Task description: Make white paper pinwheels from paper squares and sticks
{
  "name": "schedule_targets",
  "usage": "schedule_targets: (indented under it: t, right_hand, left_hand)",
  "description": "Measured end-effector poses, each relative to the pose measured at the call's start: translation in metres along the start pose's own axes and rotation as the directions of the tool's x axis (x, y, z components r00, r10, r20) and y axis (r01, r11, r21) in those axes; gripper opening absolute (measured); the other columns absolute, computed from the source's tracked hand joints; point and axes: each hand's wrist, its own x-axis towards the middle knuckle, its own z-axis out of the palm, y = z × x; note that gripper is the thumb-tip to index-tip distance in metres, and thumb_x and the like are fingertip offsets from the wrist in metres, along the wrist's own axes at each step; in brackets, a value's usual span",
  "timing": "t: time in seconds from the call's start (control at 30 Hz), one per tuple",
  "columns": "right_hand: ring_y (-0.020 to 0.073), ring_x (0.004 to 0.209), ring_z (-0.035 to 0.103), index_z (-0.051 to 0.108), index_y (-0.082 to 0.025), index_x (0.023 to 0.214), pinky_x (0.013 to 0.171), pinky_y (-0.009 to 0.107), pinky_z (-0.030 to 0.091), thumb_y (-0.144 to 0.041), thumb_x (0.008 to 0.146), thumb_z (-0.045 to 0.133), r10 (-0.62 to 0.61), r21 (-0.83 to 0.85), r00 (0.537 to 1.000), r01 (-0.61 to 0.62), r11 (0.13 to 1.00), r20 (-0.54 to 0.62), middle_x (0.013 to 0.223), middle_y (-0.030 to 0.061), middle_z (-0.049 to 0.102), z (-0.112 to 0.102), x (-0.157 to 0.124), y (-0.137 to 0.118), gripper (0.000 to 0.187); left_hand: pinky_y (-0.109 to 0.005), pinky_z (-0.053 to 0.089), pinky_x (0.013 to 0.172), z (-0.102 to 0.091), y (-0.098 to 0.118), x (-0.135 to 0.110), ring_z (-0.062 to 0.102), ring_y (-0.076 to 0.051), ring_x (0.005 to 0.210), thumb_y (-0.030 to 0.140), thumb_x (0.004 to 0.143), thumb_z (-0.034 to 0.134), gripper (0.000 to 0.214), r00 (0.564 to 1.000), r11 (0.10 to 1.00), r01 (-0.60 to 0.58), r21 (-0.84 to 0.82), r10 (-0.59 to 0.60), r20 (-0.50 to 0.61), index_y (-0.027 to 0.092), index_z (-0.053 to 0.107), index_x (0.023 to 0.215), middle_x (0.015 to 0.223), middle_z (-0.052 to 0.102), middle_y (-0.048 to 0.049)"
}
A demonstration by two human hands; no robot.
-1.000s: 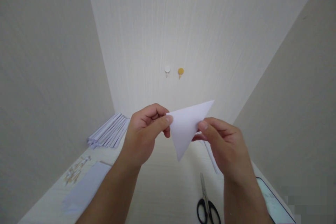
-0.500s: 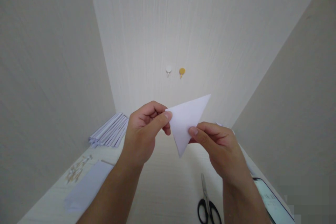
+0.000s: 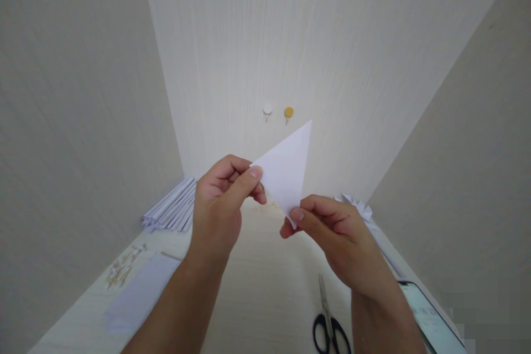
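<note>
A folded white paper triangle (image 3: 286, 168) is held up in front of me, above the table. My left hand (image 3: 222, 199) pinches its left corner between thumb and fingers. At its bottom corner, the thumb and fingers of my right hand (image 3: 332, 232) are closed on the paper. The third corner points up and to the right, free of both hands. Below my right hand lie scissors (image 3: 326, 312) with black handles, blades pointing away from me.
Rolled or folded white paper strips (image 3: 172, 207) are piled at the back left. Nearer are small brownish pieces (image 3: 124, 266) and a stack of white paper (image 3: 141, 293). Folded paper pieces (image 3: 357, 207) and a lit phone (image 3: 431, 318) are on the right. Two hooks (image 3: 289, 113) are on the wall.
The paper triangle has turned counterclockwise, its free corner swinging up and left. My right hand's grip has shifted down to the bottom corner, while my left hand has moved slightly left.
</note>
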Motion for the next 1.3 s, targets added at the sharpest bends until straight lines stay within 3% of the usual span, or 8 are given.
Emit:
schedule_targets:
  t: [0.2,0.3,0.43,0.5,0.7,0.83,1.1,1.3]
  right_hand:
    - [0.0131,0.077,0.071,0.077,-0.022,0.086,0.075,0.025,0.059,-0.036,0.101,0.068,-0.007,0.079,0.999,0.011,0.997,-0.048,0.080,-0.0002,0.078,-0.001,0.002,0.004,0.022]
    - [0.0137,0.074,0.071,0.076,-0.022,0.085,0.073,0.026,0.061,-0.035,0.099,0.071,-0.019,0.143,0.991,0.039,0.989,-0.135,0.078,-0.0003,0.077,-0.004,0.004,0.008,0.020]
    - [0.0146,0.069,0.071,0.075,-0.022,0.084,0.068,0.027,0.062,-0.036,0.097,0.073,-0.043,0.192,0.944,0.111,0.975,-0.328,0.074,-0.0012,0.075,-0.010,0.005,0.013,0.019]
    - [0.0146,0.069,0.072,0.075,-0.023,0.084,0.069,0.027,0.061,-0.037,0.095,0.075,-0.050,0.162,0.932,0.115,0.980,-0.359,0.072,-0.0015,0.076,-0.014,0.004,0.014,0.018]
    - [0.0123,0.070,0.075,0.078,-0.024,0.084,0.070,0.020,0.058,-0.037,0.094,0.078,-0.078,0.038,0.952,0.093,0.995,-0.297,0.073,-0.0009,0.079,-0.012,0.001,0.008,0.016]
    - [0.0121,0.069,0.075,0.081,-0.025,0.089,0.068,0.019,0.059,-0.035,0.089,0.083,-0.057,0.115,0.960,0.092,0.989,-0.276,0.073,-0.0013,0.080,-0.007,0.003,0.006,0.010]
    - [0.0125,0.066,0.071,0.082,-0.023,0.078,0.062,0.020,0.055,-0.033,0.086,0.084,-0.047,0.077,0.961,0.070,0.995,-0.271,0.071,0.0003,0.079,-0.012,0.000,0.006,0.013]
    - [0.0113,0.058,0.061,0.080,-0.023,0.072,0.052,0.021,0.046,-0.029,0.083,0.085,-0.047,0.062,0.964,0.065,0.996,-0.262,0.064,-0.0013,0.073,-0.014,-0.002,0.007,0.014]
  left_hand:
    - [-0.023,0.048,0.059,-0.002,-0.002,0.000,0.060,-0.011,0.057,0.020,0.086,0.073,0.013,1.000,1.000,0.019,0.007,-0.019,-0.007,0.018,0.069,0.074,0.060,0.065,0.0037]
    - [-0.024,0.048,0.060,-0.003,-0.001,-0.001,0.059,-0.011,0.056,0.017,0.084,0.071,0.013,0.999,0.999,0.046,0.025,-0.046,0.007,0.019,0.068,0.072,0.057,0.064,0.0044]
    - [-0.024,0.046,0.058,-0.004,0.000,0.000,0.057,-0.011,0.056,0.014,0.078,0.070,0.015,0.974,0.983,0.141,0.121,-0.159,0.160,0.018,0.066,0.064,0.055,0.064,0.0029]
    - [-0.023,0.046,0.058,-0.004,0.000,0.000,0.059,-0.012,0.058,0.015,0.075,0.074,0.009,0.950,0.971,0.187,0.148,-0.217,0.225,0.017,0.071,0.066,0.060,0.069,0.0010]
    - [-0.027,0.056,0.068,-0.004,-0.008,-0.002,0.070,-0.016,0.071,0.031,0.075,0.089,0.018,0.954,0.966,0.253,0.056,-0.259,0.150,0.016,0.081,0.080,0.081,0.081,-0.0046]
    - [-0.026,0.057,0.067,-0.003,-0.009,-0.003,0.070,-0.016,0.070,0.031,0.076,0.090,0.017,0.963,0.972,0.231,0.046,-0.235,0.134,0.016,0.082,0.079,0.080,0.081,-0.0046]
    - [-0.024,0.056,0.062,-0.003,-0.006,-0.001,0.071,-0.016,0.069,0.029,0.075,0.090,0.015,0.941,0.962,0.273,0.030,-0.273,0.200,0.017,0.084,0.082,0.080,0.081,-0.0053]
    - [-0.020,0.048,0.058,-0.009,-0.004,0.000,0.061,-0.011,0.064,0.027,0.076,0.089,0.013,0.975,0.983,0.181,0.039,-0.184,0.127,0.018,0.080,0.076,0.070,0.072,0.0000]
